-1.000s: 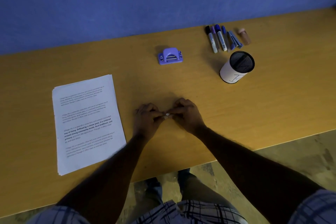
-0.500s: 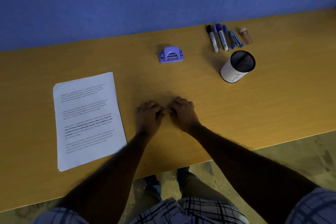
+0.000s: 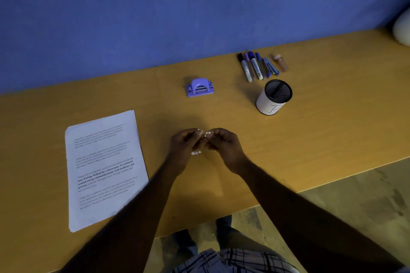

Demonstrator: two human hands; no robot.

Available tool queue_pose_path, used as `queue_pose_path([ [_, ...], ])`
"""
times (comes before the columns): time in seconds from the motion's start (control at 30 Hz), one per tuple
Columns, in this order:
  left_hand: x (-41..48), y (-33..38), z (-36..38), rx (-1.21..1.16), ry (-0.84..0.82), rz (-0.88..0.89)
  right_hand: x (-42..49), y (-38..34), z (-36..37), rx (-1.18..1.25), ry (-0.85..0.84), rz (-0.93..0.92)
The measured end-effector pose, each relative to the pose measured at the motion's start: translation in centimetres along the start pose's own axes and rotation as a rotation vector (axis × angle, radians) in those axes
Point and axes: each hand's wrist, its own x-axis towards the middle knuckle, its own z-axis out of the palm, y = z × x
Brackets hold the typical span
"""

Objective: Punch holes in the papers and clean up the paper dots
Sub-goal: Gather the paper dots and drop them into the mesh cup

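Over the table [image 3: 310, 139] middle, paper dots [image 3: 207, 133] between two hands.
Right hand [image 3: 224, 144] pinches some; curled left hand [image 3: 185, 146] has more at its palm, its grip I cannot tell. Papers [image 3: 104, 168] lie at left.

1 punch [image 3: 200, 87], 1 paper stack [image 3: 104, 168], 1 cup [image 3: 269, 104], 2 hands [image 3: 185, 146] [image 3: 224, 145], few dots [image 3: 196, 153].

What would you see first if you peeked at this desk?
The left hand and right hand meet over the desk, fingertips pinching tiny white dots. White papers lie to their left. A purple punch sits farther back, a cup and pens at its right.
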Motion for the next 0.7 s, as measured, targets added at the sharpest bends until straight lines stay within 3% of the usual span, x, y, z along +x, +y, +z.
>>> queue_pose_path([
  [0.1, 0.8, 1.1, 0.9, -0.124, -0.06, -0.058, -0.2, -2.0, -0.7, 0.162, -0.054, 0.004],
  [0.33, 2.6, 4.1, 4.9, -0.263, -0.125, 0.01, 0.4, -4.9, -3.4, 0.327, 0.009, 0.016],
  [0.7, 7.6, 8.3, 15.0, -0.086, -0.25, 0.058, 2.9, -8.8, -11.8, 0.317, 0.175, -0.035],
])
